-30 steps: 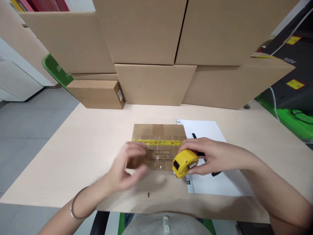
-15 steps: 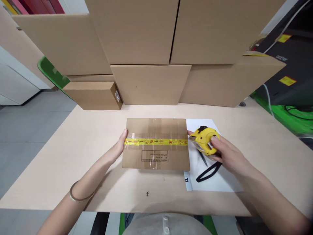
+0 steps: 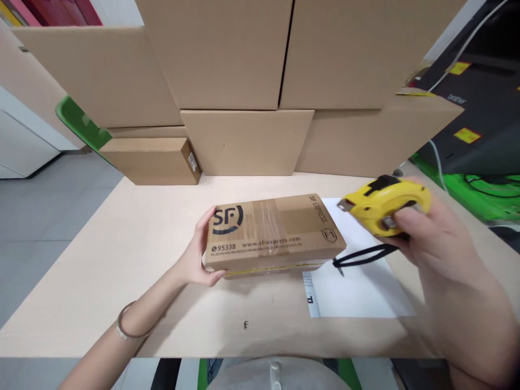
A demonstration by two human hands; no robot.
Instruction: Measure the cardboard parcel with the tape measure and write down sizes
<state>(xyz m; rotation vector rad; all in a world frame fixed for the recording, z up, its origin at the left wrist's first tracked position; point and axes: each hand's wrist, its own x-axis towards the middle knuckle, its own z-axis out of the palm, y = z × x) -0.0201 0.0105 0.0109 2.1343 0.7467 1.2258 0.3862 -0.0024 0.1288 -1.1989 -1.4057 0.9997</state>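
Note:
My left hand [image 3: 197, 254] grips the left end of a small brown SF Express carton [image 3: 272, 230] and holds it tipped up on its near edge, printed side facing me. Clear tape runs across its middle. My right hand [image 3: 426, 230] is raised to the right of the carton and closed round a yellow tape measure [image 3: 385, 205], whose black wrist strap [image 3: 363, 255] hangs down over a white sheet of paper [image 3: 357, 284] on the light wooden table [image 3: 122, 254].
Large cardboard boxes [image 3: 244, 103] are stacked along the table's far edge, with a smaller flat box [image 3: 150, 160] at the back left. A green and black machine [image 3: 479, 146] stands at the right. Grey floor lies to the left.
The carton was lying flat with its yellow tape up; my left hand has tipped it onto its edge. My right hand has lifted the tape measure up and to the right.

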